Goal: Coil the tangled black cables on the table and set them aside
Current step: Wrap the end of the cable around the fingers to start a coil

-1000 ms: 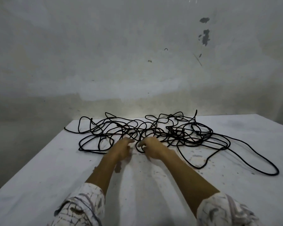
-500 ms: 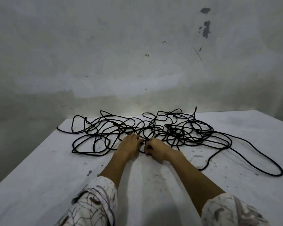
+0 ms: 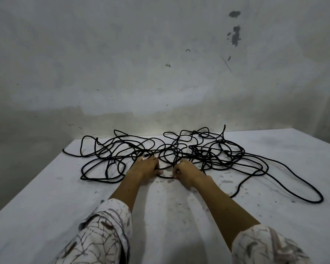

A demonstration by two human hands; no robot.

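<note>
Head view shows tangled black cables sprawled across the far half of the white table. Left hand rests on strands at the near edge; right hand, fingers curled, pinches a cable loop.

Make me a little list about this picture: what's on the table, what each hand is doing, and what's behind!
on table: tangled black cables, spread wide, not coiled
table: white, scuffed with dark marks
left hand: fingers resting on the near edge of the tangle
right hand: fingers curled, pinching a strand
long loop: trails off to the right
behind: stained grey wall
</note>
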